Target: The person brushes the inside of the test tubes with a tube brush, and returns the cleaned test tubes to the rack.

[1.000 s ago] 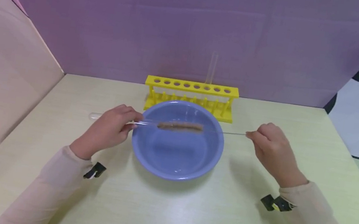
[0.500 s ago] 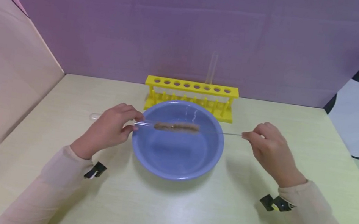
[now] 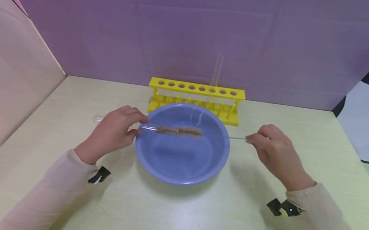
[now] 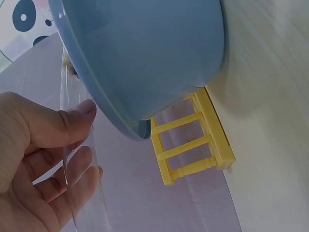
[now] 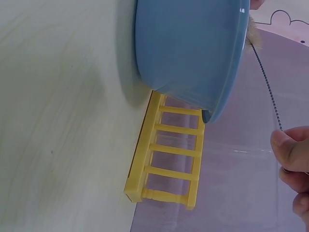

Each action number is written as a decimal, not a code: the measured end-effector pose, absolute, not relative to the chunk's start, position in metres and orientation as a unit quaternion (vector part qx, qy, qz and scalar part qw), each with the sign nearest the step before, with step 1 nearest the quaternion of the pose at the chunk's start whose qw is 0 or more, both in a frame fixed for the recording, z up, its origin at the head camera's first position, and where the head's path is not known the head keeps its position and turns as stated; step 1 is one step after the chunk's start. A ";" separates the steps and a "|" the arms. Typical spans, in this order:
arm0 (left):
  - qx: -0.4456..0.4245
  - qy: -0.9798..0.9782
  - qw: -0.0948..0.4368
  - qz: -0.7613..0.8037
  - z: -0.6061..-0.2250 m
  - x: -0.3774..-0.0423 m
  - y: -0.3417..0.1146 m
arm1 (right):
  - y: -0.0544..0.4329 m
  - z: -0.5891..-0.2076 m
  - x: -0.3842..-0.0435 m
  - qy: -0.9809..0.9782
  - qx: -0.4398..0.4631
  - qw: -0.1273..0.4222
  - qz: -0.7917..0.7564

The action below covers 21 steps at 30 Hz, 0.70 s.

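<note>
My left hand holds a clear glass test tube lying level over the blue basin, thumb on one side and fingers on the other. The tube's rounded end sticks out left of the hand. Brown bristles of a test tube brush line up with the tube. Their left part sits inside the mouth, and the fluffier right part is outside. With thumb and fingertips, my right hand pinches the brush's thin twisted-wire handle on the right of the basin.
Right behind the basin stands a yellow test tube rack, its base partly hidden by the rim. Another clear test tube stands upright in it. A purple backdrop closes off the table's far edge.
My right hand has moved a little left, and the bristles have shifted left with it, deeper into the tube. My left hand has stayed nearly still.
</note>
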<state>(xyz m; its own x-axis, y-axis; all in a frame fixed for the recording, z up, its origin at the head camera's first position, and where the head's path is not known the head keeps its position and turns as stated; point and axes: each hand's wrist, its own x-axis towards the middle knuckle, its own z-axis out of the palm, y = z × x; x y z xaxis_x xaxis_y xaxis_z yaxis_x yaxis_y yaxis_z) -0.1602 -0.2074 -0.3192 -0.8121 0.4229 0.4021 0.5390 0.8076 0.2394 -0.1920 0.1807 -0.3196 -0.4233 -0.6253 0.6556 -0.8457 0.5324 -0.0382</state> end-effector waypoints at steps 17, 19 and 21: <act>-0.262 -0.932 0.203 -0.147 -0.324 -0.161 -0.198 | 0.183 -0.313 -0.198 -0.844 0.452 0.213 0.198; -0.266 -0.930 0.209 -0.145 -0.324 -0.162 -0.196 | 0.184 -0.311 -0.199 -0.847 0.451 0.194 0.204; -0.267 -0.928 0.216 -0.143 -0.324 -0.162 -0.195 | 0.184 -0.308 -0.200 -0.851 0.449 0.171 0.210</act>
<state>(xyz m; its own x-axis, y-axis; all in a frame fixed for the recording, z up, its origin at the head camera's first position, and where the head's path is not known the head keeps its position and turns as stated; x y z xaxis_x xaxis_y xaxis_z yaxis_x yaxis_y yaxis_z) -0.1622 -0.1951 -0.3240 -0.7644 0.4337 0.4770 0.5573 0.8165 0.1508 -0.2004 0.1844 -0.3076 -0.5383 -0.6922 0.4806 -0.8364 0.5087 -0.2042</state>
